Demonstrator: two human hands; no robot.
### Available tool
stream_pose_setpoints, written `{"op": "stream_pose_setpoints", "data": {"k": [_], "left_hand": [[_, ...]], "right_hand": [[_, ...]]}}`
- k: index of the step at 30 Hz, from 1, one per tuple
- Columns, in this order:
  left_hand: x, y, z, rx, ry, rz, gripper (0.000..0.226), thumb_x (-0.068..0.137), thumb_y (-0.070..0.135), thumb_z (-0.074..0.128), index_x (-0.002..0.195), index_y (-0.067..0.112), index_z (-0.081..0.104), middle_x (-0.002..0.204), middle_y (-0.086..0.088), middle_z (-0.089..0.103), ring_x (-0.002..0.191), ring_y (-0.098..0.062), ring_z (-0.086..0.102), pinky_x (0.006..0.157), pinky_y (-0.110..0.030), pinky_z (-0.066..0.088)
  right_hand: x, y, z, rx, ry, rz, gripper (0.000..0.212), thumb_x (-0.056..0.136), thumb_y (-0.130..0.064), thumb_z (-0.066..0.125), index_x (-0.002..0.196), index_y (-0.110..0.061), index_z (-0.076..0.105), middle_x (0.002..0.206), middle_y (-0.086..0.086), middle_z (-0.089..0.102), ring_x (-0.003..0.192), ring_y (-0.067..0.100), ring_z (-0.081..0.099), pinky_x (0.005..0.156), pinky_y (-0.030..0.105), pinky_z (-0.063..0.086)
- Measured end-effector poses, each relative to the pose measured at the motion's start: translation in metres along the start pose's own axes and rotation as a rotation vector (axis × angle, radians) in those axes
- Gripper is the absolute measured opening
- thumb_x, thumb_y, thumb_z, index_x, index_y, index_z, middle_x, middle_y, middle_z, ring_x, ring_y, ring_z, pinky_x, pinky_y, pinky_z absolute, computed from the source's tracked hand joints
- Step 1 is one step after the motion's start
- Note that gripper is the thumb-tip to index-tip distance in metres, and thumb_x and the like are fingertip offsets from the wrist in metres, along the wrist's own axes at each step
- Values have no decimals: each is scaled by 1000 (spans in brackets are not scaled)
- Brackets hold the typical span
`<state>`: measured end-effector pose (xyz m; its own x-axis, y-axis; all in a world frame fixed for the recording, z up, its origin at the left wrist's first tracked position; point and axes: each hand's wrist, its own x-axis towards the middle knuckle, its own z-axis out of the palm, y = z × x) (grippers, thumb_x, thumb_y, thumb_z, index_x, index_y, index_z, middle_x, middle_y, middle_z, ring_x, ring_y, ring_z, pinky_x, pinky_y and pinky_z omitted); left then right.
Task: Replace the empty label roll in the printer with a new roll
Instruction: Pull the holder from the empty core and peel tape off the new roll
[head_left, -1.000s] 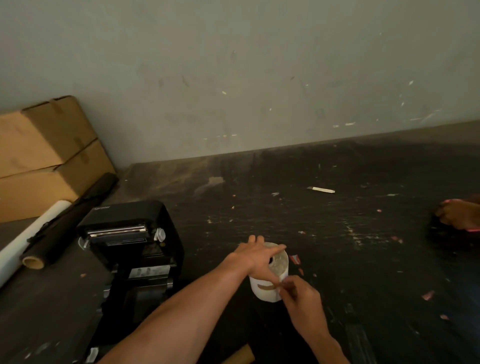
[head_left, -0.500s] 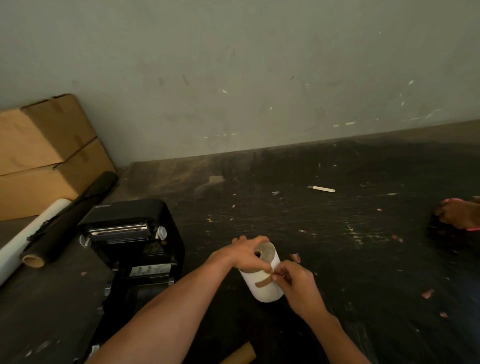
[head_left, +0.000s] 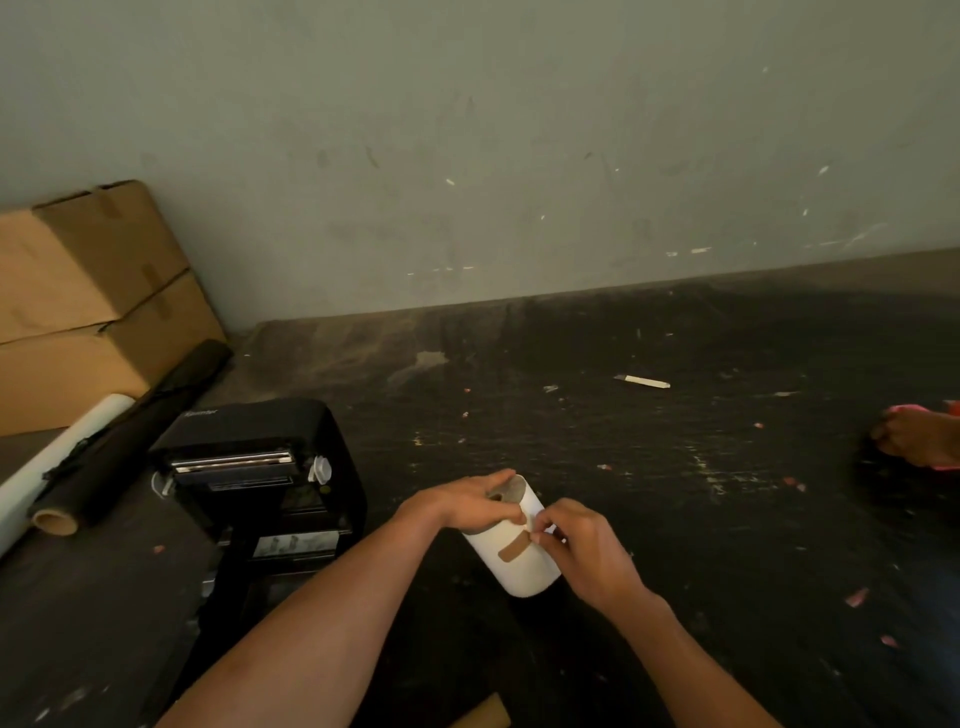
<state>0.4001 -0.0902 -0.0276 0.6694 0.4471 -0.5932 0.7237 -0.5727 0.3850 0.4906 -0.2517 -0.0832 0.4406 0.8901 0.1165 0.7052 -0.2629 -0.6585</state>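
printer: black, lid open, on the dark bench; it stands just left of the new roll, with cardboard boxes and two long rolls, one black and one white, farther left of it

left hand: grip closed round the upper end of the new roll, fingers wrapped near its open core, holding it tilted

new roll: white, sealed by a strip of brown tape, held between both hands just right of the printer; whether its lower end touches the bench I cannot tell

right hand: grip narrow, fingertips pinched at the paper edge just above the tape, touching the roll's right side

risk, tape: pulled too hard, it may tear the outer labels, I judge

risk, roll: a loose left grip could let it unwind or drop to the bench

risk, loading: the printer sits near the left forearm, which could knock the lid

cardboard core: below the roll at the picture's lower edge, probably the spent one
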Motion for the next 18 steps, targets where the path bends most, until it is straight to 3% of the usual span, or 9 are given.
{"op": "stream_pose_setpoints", "data": {"k": [4, 10, 18], "left_hand": [[2, -2, -1, -9, -5, 8, 83, 81, 54, 58, 149, 46, 10, 160, -3, 19, 141, -28, 26, 111, -50, 29], [6, -5, 0, -38, 4, 12, 82, 83, 53, 58, 150, 44, 11, 159, -6, 22, 140, -28, 29, 111, -49, 29], [6, -1, 4, 4, 24, 31, 87, 78, 58, 59, 149, 44, 11, 159, -5, 20, 141, -30, 27, 111, -50, 29]], "right_hand": [[-5, 1, 3, -33, 24, -26, 13, 89, -24, 60, 101, -28, 63, 117, -11, 57, 106, 4, 55, 95, 29, 49], [-18, 2, 1, -35, -15, -62, 14, 90, -24, 59, 102, -26, 63, 117, -14, 53, 107, 3, 53, 92, 19, 46], [-45, 10, 5, 59, -53, -101, 9, 87, -20, 62, 90, -28, 63, 104, -18, 56, 99, -3, 58, 90, 20, 51]]}}
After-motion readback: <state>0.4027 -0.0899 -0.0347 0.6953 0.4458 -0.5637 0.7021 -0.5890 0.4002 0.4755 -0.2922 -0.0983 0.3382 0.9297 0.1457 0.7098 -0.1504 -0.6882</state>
